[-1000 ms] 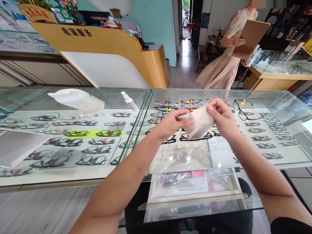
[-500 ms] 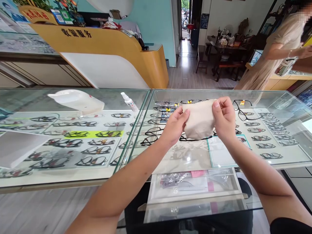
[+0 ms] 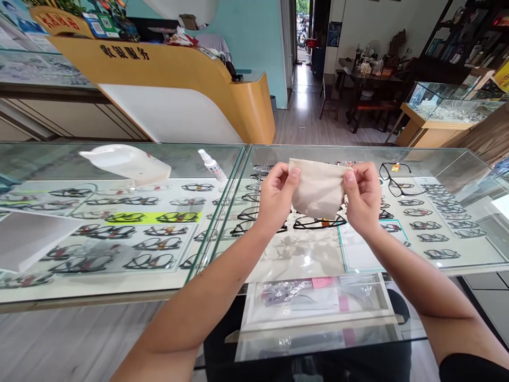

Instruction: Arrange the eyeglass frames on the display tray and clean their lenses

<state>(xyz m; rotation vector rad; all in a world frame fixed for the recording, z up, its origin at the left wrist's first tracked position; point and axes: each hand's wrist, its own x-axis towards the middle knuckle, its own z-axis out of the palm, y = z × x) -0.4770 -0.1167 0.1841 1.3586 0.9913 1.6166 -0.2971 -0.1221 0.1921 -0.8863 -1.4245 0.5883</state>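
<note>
A beige cleaning cloth [image 3: 318, 187] is stretched between my two hands above the glass display case. My left hand [image 3: 278, 193] pinches its upper left corner between thumb and fingers. At the opposite corner, my right hand [image 3: 361, 199] grips the cloth the same way. The cloth's lower edge hangs loose and curls under. Below and behind it, black-framed eyeglasses [image 3: 320, 223] show, partly covered. To the right of my right hand rests another black pair of glasses [image 3: 397, 178] with an orange tag.
On the left part of the glass counter stand a white spray bottle [image 3: 212, 164], a white plastic object [image 3: 127, 162] and a white box [image 3: 34, 239]. Several glasses lie in rows inside the case. An open drawer [image 3: 318, 305] sits below. Beyond is a yellow cashier desk [image 3: 250, 106].
The cloth has shifted slightly left and is pulled flatter, its top edge now straighter. My left hand moved a little left and up. The person at the right has largely left the view.
</note>
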